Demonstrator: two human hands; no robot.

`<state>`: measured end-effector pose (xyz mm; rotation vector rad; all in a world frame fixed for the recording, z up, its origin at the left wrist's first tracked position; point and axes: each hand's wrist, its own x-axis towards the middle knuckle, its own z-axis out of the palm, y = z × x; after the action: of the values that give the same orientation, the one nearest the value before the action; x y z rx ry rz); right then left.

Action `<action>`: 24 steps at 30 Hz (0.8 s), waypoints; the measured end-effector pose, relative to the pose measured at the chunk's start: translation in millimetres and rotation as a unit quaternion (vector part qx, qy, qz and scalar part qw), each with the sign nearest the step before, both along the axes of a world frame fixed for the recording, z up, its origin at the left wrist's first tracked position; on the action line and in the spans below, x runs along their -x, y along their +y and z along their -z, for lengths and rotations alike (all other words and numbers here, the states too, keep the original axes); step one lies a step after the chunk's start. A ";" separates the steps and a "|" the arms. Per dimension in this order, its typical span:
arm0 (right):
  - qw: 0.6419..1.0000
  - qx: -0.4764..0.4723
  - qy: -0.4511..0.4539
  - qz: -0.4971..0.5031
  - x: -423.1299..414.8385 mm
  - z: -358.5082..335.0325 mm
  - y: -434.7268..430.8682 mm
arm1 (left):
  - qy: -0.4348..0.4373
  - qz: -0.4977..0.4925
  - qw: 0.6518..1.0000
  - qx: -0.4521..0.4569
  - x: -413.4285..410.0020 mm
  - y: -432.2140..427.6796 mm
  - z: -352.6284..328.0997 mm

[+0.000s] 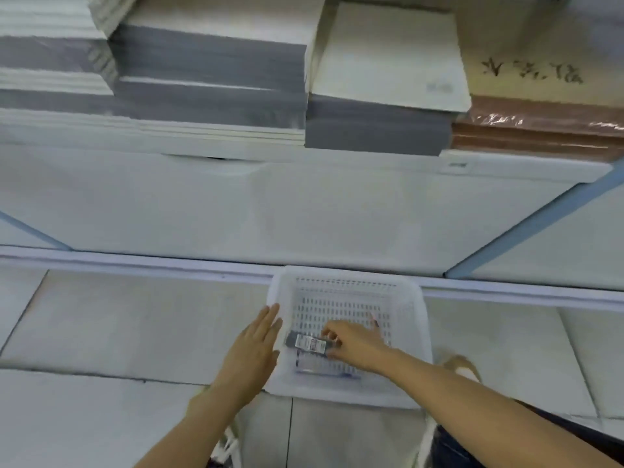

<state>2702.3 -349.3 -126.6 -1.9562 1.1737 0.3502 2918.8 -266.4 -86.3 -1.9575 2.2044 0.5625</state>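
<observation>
The work looks to be at its placing step: the right hand pinches a small grey packet between curled fingers and thumb, holding it over the left part of the white basket on the floor. Whether it touches the bottom cannot be told. The left hand lies open, straight fingers against the basket's left rim, steadying it. One flat clear pack already lies inside; letting go is what remains. The packet's white label is too blurred to read. Dark handwriting on a brown-wrapped stack on the shelf is upside down and illegible.
</observation>
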 end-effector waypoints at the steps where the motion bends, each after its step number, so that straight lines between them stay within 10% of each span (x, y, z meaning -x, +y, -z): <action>1: 1.000 0.009 0.002 0.007 -4.5 8.6 4.2 | 0.008 0.006 1.000 0.026 0.1 1.0 0.7; 5: 0.996 0.085 0.033 0.004 -18.6 27.5 11.8 | 0.045 0.008 0.995 0.087 -2.6 2.7 6.5; 13: 0.996 -0.064 -0.054 0.033 -4.8 13.8 -18.9 | 0.074 -0.002 0.989 0.131 2.3 -10.6 5.1; 19: 0.960 -0.165 -0.196 0.111 10.3 -29.8 -34.6 | 0.256 -0.093 0.946 -0.177 40.9 -32.1 -2.2; 24: 0.937 -0.012 -0.137 0.321 48.6 -15.9 -22.3 | 0.379 -0.235 0.878 -0.175 32.3 -36.0 -1.7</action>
<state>2653.7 -371.6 -110.7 -1.4313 1.5202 -0.2430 2886.5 -302.5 -84.7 -2.2920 1.6822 1.9284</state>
